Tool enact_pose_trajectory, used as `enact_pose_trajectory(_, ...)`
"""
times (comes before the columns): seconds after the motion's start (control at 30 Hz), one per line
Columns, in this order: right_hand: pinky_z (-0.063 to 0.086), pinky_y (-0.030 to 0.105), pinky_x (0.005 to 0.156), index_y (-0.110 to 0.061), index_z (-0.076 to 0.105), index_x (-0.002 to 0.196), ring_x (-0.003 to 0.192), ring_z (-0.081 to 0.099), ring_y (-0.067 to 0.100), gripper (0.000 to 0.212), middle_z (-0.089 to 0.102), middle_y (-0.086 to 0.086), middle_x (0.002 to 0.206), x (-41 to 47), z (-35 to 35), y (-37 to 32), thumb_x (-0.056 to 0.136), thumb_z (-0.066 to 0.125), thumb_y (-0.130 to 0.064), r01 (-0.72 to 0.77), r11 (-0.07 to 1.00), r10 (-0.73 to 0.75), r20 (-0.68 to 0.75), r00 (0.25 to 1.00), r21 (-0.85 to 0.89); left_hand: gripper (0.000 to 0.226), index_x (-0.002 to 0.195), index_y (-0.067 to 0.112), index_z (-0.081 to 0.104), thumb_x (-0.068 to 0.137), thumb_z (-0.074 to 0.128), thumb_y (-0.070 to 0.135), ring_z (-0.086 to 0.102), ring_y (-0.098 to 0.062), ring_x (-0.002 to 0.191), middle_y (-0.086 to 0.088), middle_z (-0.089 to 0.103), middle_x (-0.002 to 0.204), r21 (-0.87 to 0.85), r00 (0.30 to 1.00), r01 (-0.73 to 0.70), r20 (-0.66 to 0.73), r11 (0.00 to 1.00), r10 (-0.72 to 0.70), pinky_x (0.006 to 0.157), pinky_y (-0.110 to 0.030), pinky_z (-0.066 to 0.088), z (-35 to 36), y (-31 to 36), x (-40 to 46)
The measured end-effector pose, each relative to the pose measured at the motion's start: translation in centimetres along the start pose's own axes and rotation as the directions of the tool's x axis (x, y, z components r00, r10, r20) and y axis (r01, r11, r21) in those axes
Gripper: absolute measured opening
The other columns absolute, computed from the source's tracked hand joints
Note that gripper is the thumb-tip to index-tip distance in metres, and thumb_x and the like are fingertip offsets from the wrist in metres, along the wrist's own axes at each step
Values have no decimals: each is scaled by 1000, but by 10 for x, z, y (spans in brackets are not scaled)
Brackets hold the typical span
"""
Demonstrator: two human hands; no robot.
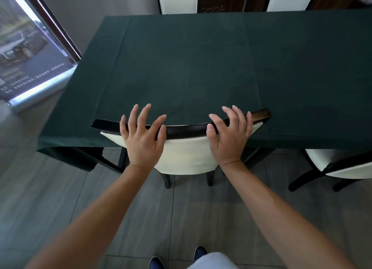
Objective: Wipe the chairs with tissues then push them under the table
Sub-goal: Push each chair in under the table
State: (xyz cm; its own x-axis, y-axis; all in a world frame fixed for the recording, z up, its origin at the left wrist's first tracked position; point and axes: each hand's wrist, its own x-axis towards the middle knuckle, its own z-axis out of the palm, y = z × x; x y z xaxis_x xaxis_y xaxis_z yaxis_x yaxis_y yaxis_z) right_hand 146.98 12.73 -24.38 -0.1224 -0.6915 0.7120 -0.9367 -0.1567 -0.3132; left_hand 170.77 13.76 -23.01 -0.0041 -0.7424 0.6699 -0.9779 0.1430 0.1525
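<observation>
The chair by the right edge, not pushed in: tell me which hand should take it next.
Probably the right hand. It rests nearer that chair, which stands at the person's right, while the left hand lies farther away on the middle chair's top rail.

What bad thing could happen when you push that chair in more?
The chair already sits against the table, and the green tablecloth hangs just past its top rail, so pushing further could bunch or drag the cloth. The fingers of the left hand and right hand reach over the rail toward the table edge and might get pinched. No tissue shows in either hand, so wiping may have been skipped.
</observation>
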Motion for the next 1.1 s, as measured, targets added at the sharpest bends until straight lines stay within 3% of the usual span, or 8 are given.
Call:
enact_pose_trajectory(0.13, 19, 54, 125, -26, 77, 110, 132, 54, 31, 37, 67, 5, 128, -2, -3, -5, 103, 44, -42, -19, 1000, 19, 23, 1000, 18, 28, 117, 28, 77, 104, 52, 33, 41, -36, 147, -7, 55, 150, -13, 998, -9, -61, 1000, 9, 121, -59, 25, 4, -5, 4)
enact_pose_trajectory(0.3, 22, 56, 124, -26, 74, 117, 131, 55, 30, 40, 67, 3, 125, -7, 4, -26, 105, 42, -47, 26, 1000, -26, 72, 997, 2, 34, 113, 25, 78, 106, 45, 32, 41, -37, 145, -9, 56, 146, -20, 999, 30, -23, 999, -31, 121, -61, 23, 3, -32, 11)
enact_pose_trajectory(0.43, 21, 54, 124, -27, 74, 114, 129, 56, 30, 39, 68, 3, 121, -7, 9, -27, 105, 43, -49, 36, 999, -36, 60, 998, -8, 37, 122, 23, 72, 107, 41, 35, 44, -35, 143, -11, 54, 146, -21, 979, 200, 47, 979, -199, 125, -56, 19, -2, -22, 2)
enact_pose_trajectory(0.57, 22, 54, 124, -27, 73, 115, 128, 56, 29, 38, 68, 2, 118, -8, 6, -28, 105, 44, -50, 34, 999, -32, 85, 996, -29, 45, 133, 23, 64, 108, 33, 43, 30, -32, 153, -9, 50, 150, -43, 943, 319, 119, 947, -312, 128, -56, 9, -7, -7, -14)
enact_pose_trajectory(0.7, 34, 53, 114, -26, 73, 118, 118, 60, 31, 39, 69, 3, 116, 0, -1, -19, 106, 46, -53, 133, 990, -127, 113, 985, -46, 48, 139, 27, 60, 108, 30, 48, 25, -32, 155, -8, 46, 155, 10, 951, 246, 188, 969, -244, 128, -57, 6, -13, -17, -10)
enact_pose_trajectory(0.8, 38, 51, 106, -28, 70, 128, 121, 60, 32, 46, 67, 5, 131, 9, -3, -5, 106, 43, -58, 278, 959, -265, 162, 950, -61, 48, 140, 28, 59, 107, 31, 50, 24, -32, 155, -7, 46, 156, 12, 961, 182, 209, 983, -181, 128, -56, 2, -13, -26, -7)
enact_pose_trajectory(0.9, 35, 51, 111, -30, 66, 135, 132, 54, 33, 47, 61, 5, 144, 7, 2, -10, 108, 40, -58, 232, 970, -217, 160, 963, -80, 50, 141, 27, 58, 106, 31, 52, 26, -31, 154, -6, 46, 153, -1, 958, 157, 245, 988, -152, 128, -58, 2, -12, -34, 1)
enact_pose_trajectory(1.1, 32, 50, 115, -33, 69, 129, 131, 55, 29, 43, 65, 0, 137, 4, 8, -20, 108, 40, -56, 219, 975, -212, 143, 967, -41, 55, 139, 29, 58, 103, 26, 56, 21, -27, 155, -4, 46, 152, -5, 920, 205, 342, 979, -191, 128, -54, -3, -18, -41, 6)
